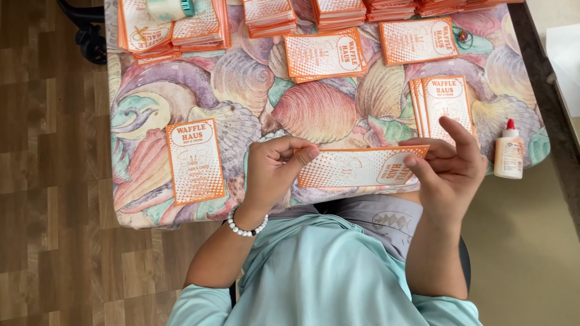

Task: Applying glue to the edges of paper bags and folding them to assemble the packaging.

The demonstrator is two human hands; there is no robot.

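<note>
Both hands hold one orange card [356, 167] above the tabletop [314, 108]. The left hand [272, 172] pinches its left end with closed fingers. The right hand [450, 169] grips the other end, index finger seemingly lifted.

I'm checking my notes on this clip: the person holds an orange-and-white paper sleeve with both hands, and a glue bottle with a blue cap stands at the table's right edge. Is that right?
Not quite. The glue bottle has a red cap, not blue, as the head view shows. The rest holds: the left hand and right hand both hold the orange-and-white paper sleeve, and the bottle stands at the table's right edge.

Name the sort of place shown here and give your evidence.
Probably a home or small-shop craft table: a shell-print tablecloth, stacks of orange paper sleeves, a glue bottle, and both hands folding one sleeve.
</note>
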